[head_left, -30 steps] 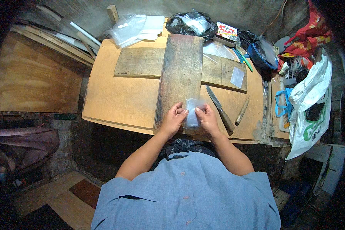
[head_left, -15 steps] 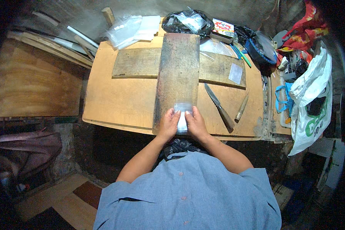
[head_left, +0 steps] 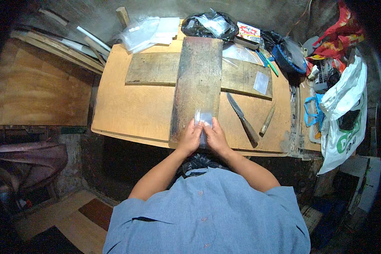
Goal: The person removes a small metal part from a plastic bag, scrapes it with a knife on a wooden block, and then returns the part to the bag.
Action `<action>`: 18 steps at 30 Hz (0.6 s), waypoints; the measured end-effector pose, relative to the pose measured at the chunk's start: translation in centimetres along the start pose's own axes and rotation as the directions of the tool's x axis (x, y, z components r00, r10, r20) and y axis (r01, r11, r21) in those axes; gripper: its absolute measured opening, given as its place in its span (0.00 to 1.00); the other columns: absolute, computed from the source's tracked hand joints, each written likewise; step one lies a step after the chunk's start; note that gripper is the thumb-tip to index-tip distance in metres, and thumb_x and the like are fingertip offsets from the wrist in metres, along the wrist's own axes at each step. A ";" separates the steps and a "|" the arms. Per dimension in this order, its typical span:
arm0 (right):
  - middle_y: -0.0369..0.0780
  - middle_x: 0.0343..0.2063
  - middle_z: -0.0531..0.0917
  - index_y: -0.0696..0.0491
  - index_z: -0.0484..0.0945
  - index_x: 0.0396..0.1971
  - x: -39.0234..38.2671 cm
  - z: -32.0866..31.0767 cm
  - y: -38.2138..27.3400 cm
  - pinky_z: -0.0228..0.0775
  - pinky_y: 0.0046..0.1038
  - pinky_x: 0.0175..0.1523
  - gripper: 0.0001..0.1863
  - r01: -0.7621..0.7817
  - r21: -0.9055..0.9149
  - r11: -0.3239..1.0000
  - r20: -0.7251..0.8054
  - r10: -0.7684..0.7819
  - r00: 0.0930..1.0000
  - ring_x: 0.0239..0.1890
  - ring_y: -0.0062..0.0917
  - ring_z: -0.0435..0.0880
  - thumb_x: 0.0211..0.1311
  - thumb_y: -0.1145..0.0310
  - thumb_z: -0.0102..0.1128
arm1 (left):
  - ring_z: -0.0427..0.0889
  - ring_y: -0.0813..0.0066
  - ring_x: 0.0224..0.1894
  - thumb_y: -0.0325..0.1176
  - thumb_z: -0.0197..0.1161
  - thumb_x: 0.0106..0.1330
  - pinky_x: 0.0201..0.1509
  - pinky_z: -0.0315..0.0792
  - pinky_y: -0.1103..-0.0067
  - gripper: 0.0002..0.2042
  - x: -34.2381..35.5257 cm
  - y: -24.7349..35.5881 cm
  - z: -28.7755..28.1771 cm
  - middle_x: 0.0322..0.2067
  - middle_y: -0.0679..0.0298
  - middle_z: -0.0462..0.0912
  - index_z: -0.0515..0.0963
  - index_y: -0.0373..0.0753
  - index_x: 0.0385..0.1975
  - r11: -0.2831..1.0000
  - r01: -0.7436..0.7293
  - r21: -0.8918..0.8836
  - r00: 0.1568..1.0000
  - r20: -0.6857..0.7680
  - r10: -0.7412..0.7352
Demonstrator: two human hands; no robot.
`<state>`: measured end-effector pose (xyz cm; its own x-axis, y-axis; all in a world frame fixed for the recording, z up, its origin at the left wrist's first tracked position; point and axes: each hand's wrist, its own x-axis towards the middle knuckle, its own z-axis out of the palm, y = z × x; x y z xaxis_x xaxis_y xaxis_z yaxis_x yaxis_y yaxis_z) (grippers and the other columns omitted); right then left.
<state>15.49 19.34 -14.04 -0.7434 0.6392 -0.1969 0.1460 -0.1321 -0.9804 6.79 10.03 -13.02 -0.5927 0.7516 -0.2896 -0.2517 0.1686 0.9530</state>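
Between my two hands is a small stack of clear plastic pieces (head_left: 205, 116), its upper ends splayed unevenly. My left hand (head_left: 191, 136) is closed on the left side of the stack, thumb on top. Opposite it, my right hand (head_left: 216, 136) grips the right side, and the two thumbs nearly meet. Both hands are over the near end of a long dark wooden board (head_left: 199, 76), which lies across another wooden board (head_left: 152, 69). A single clear plastic piece (head_left: 261, 82) rests on that crosswise board's right part.
A knife (head_left: 242, 119) and a pointed wooden-handled tool (head_left: 267, 120) lie right of my hands on the table (head_left: 131, 110). Plastic sheets (head_left: 142, 33), a black bag (head_left: 188, 26) and a small box (head_left: 248, 31) line the back. A white bag (head_left: 343, 122) hangs at the right.
My hands have drawn closer together. The plastic pieces, squared up before, now stand with their upper ends spread apart and tilted. The view has shifted slightly.
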 end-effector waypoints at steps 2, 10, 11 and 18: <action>0.46 0.36 0.81 0.60 0.71 0.46 0.6 -0.3 0.4 0.72 0.33 0.44 0.15 -0.007 -0.078 0.997 -0.003 0.007 1.000 0.39 0.30 0.80 0.68 0.64 0.50 | 0.77 0.80 0.44 0.36 0.49 0.75 0.49 0.73 0.79 0.12 0.4 0.3 -0.2 0.43 0.65 0.79 0.71 0.37 0.50 0.980 0.057 -0.193 0.998 0.026 -0.052; 0.35 0.36 0.78 0.56 0.71 0.48 1.7 -0.9 -2.7 0.69 0.21 0.37 0.15 -0.042 -0.069 0.997 0.180 0.054 0.982 0.33 0.16 0.74 0.66 0.67 0.58 | 0.79 0.82 0.35 0.30 0.59 0.69 0.40 0.75 0.81 0.06 1.6 4.6 -1.1 0.36 0.66 0.82 0.76 0.36 0.42 0.967 -0.021 -0.253 0.999 -0.045 0.010; 0.34 0.34 0.78 0.56 0.71 0.48 1.5 -0.7 -3.2 0.68 0.20 0.34 0.15 -0.057 -0.054 0.997 0.195 0.066 0.978 0.31 0.15 0.74 0.65 0.67 0.60 | 0.79 0.82 0.35 0.29 0.59 0.69 0.39 0.75 0.81 0.06 1.8 5.0 -1.2 0.35 0.67 0.82 0.76 0.36 0.41 0.966 -0.033 -0.257 0.997 -0.082 0.013; 0.33 0.28 0.80 0.55 0.77 0.40 2.2 -3.1 -7.7 0.67 0.18 0.30 0.12 -0.194 0.055 0.979 0.205 0.179 0.962 0.28 0.14 0.76 0.59 0.69 0.67 | 0.76 0.84 0.29 0.28 0.64 0.65 0.31 0.72 0.83 0.04 1.5 7.1 -3.5 0.29 0.70 0.80 0.76 0.39 0.35 0.981 -0.055 -0.188 0.979 -0.201 0.017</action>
<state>14.78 24.13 -6.98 -0.8231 0.4356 -0.3643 0.2517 -0.2952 -0.9217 1.47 10.11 -6.95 -0.7385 0.6108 -0.2856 -0.3581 0.0035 0.9337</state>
